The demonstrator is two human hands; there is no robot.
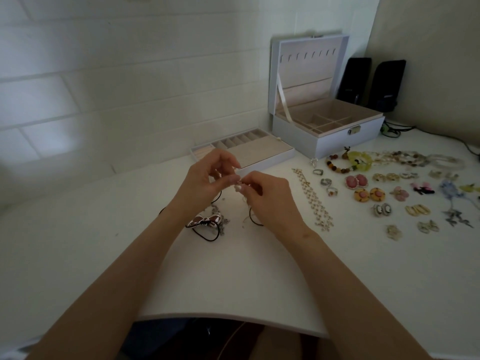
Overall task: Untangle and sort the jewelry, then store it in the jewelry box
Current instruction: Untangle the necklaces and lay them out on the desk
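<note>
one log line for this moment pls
phase: untangling | left hand + right hand: pinching tangled jewelry above table | jewelry box: open | sorted pieces: laid out at right

My 2 hands point(228, 185) sit in the middle of the white table point(233, 281). From 6 to 9 o'clock the table is bare, so I can move there. A tangle of cord and chain point(207, 223) lies right under my hands. At 12 a tray point(259, 154) blocks the way. At 1 the open jewelry box point(324, 126) stands tall. From 2 to 3 o'clock, rows of jewelry point(389, 193) fill the table.
</note>
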